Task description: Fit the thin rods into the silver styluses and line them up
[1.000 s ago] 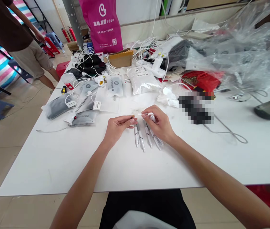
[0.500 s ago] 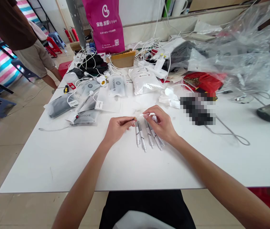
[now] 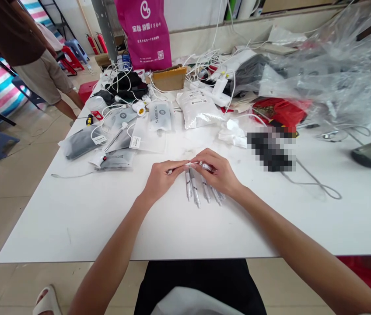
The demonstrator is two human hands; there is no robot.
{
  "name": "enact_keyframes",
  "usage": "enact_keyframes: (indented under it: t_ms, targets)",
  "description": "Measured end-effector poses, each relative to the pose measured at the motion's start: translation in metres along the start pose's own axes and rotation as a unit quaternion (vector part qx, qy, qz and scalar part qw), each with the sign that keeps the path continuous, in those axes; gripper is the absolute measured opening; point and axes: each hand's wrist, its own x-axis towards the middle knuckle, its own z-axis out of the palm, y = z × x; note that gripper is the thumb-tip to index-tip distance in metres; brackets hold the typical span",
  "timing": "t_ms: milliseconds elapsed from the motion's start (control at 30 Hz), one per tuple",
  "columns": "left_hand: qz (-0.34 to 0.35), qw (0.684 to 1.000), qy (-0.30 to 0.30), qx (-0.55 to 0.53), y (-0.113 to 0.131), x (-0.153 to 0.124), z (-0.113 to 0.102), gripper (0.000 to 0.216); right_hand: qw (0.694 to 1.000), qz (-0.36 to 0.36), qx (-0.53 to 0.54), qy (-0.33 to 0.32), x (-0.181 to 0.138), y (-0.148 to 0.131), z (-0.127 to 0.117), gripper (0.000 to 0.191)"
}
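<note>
Left grip (image 3: 165, 176) and right grip (image 3: 217, 173) meet around a slim white piece (image 3: 192, 163) near pens (image 3: 195, 191) on a white table (image 3: 205, 238).

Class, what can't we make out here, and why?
In the head view:
Small white piece: partly covered by the left hand and right hand.
Slim grey piece: mostly behind left fingers.
Some pens: upper ends behind the right hand.
Dark object: blurred into blocks.
Standing person: head cut off by top edge.
</note>
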Motion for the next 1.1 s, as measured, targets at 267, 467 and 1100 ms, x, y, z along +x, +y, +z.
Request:
enact_keyframes:
  t_ms: [267, 467, 1100]
  targets:
    - [-0.037, 0.999, 0.033, -0.014, 0.004, 0.001, 0.002, 0.032, 0.933, 0.152, 0.294, 0.140, 0.011, -0.003, -0.001, 0.039]
    - [-0.015, 1.000, -0.012, 0.017, 0.004, -0.006, 0.015, 0.029, 0.914, 0.183, 0.329, 0.153, 0.017, -0.010, -0.002, 0.046]
    - [-0.046, 0.998, -0.010, -0.036, 0.009, -0.007, 0.019, 0.030, 0.925, 0.180, 0.314, 0.115, 0.008, -0.015, 0.008, 0.049]
